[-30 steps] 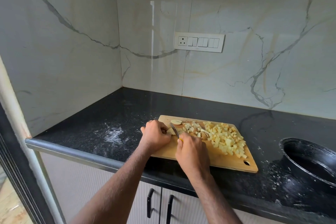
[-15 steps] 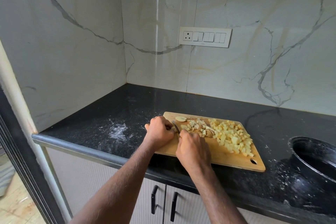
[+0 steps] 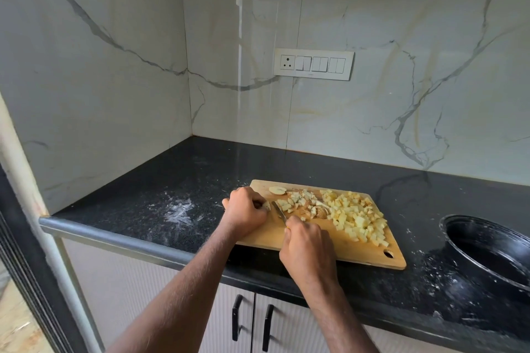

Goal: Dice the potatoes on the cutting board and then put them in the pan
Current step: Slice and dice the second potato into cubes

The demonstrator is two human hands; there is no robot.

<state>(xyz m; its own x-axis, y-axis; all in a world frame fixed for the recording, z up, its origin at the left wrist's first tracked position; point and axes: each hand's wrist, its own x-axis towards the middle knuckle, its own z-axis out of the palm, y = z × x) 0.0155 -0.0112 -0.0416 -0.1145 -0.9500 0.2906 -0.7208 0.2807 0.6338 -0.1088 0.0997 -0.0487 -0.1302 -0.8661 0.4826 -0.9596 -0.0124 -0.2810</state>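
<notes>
Diced pale-yellow potato cubes (image 3: 354,216) lie heaped on the right half of my wooden cutting board (image 3: 338,251). An uncut slice (image 3: 277,190) lies at its far-left corner. The black pan (image 3: 487,249) sits right of the board, apart.

The right hand (image 3: 308,249) covers the knife (image 3: 279,211) handle, so only the blade shows. The left hand (image 3: 246,209) hides most of the potato piece (image 3: 266,205) it holds. The black pan (image 3: 487,249) is cut off by the right edge
</notes>
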